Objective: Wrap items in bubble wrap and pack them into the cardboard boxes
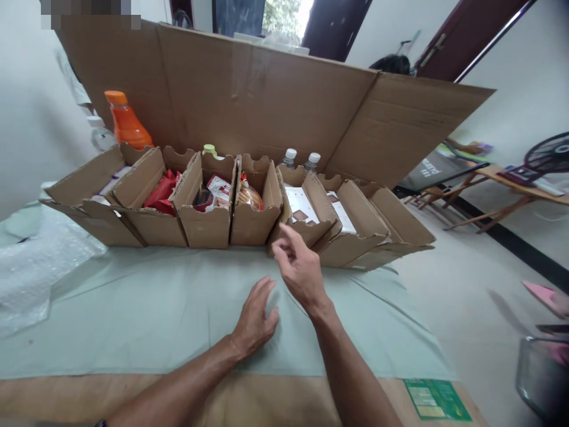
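My left hand (256,315) hovers low over the pale green cloth (169,308), thumb and fingers apart, with nothing in it. Higher and to its right, my right hand (300,270) holds nothing; its index finger stretches toward the front of a cardboard box (322,222) while other fingers curl loosely. Whether that fingertip touches the cardboard I cannot tell. White printed packs (302,204) lie inside this box. Just left, another box contains a clear bag of yellowish food (249,196). Further left are a red and white packet (219,188) and a red bag (163,193).
Behind the row of boxes rises a tall cardboard panel (267,101). An orange bottle (128,124) and white-capped bottles (290,157) stand between them. Bubble wrap (40,267) lies at left, a green card (438,400) at the front right. A fan (549,157) sits off to the right.
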{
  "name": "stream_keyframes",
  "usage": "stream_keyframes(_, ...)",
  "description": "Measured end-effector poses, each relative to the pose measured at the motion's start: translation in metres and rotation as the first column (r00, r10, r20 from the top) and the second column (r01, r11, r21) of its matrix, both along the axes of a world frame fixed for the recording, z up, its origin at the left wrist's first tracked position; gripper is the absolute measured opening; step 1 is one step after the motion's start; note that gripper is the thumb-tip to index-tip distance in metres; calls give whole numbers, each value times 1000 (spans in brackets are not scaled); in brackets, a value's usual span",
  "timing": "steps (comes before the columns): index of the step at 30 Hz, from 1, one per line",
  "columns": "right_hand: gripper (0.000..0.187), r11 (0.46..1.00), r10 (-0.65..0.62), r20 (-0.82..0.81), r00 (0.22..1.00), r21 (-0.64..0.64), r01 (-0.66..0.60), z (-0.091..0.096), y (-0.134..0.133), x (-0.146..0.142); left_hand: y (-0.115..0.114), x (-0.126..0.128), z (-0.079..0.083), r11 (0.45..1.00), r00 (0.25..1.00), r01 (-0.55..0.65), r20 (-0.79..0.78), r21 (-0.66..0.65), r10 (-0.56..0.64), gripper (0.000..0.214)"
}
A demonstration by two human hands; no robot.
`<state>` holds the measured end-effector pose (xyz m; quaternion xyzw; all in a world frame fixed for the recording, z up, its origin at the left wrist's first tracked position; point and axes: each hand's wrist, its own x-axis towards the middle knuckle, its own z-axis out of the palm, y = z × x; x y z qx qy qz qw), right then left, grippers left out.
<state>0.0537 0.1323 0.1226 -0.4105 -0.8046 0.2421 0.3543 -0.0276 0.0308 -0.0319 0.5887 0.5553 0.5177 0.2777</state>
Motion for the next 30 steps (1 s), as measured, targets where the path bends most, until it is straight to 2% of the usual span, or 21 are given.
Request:
stream_keyframes(3, 61, 999, -19, 290, 957, 46, 6, 31, 22, -46, 3, 1, 1, 1000, 999, -9, 39, 3, 9, 64)
stream_keyframes(5, 50, 997, -75, 470, 879, 61, 52, 42, 33, -69, 6, 0, 8, 999, 996, -34, 77, -7, 35, 59)
stream_keyframes(7, 36, 993, -117, 541, 833, 78, 88, 47, 34, -79, 6, -5, 21, 996, 990, -84, 114, -7, 84, 52)
stream_keyframes(9, 31, 990, -139, 547, 825, 92, 106, 45, 20, -74, -2, -14, 38, 980, 970, -196, 156, 26, 189, 45)
stream_keyframes(12, 26, 991, -128, 511, 850, 89, 96, 35, -26, -39, -32, -34, 60, 908, 899, -410, 205, 83, 387, 39)
stream_keyframes(14, 23, 997, -73, 421, 904, 63, 51, 27, -65, -3, -60, -49, 65, 871, 861, -487, 198, 64, 468, 40)
stream_keyframes(18, 23, 997, 21, 203, 979, 69, -36, 17, -130, 85, -111, -69, 60, 865, 853, -499, 150, -40, 499, 47)
stream_keyframes(20, 29, 991, -68, 111, 992, 119, 54, 14, -150, 128, -124, -71, 59, 881, 872, -470, 133, -43, 472, 53)
stream_keyframes(22, 47, 968, -221, -3, 975, 123, 220, 9, -164, 165, -126, -69, 61, 912, 902, -410, 134, -36, 411, 62)
stream_keyframes(24, 67, 944, -317, -94, 944, 61, 323, -2, -175, 189, -120, -64, 63, 943, 930, -330, 157, -45, 333, 70)
stream_keyframes(27, 74, 961, -276, -88, 957, -47, 272, -28, -189, 196, -104, -57, 63, 971, 945, -219, 226, -93, 235, 78)
stream_keyframes(30, 70, 972, -210, -8, 978, -107, 208, -54, -198, 171, -90, -56, 60, 978, 941, -130, 291, -164, 174, 77)
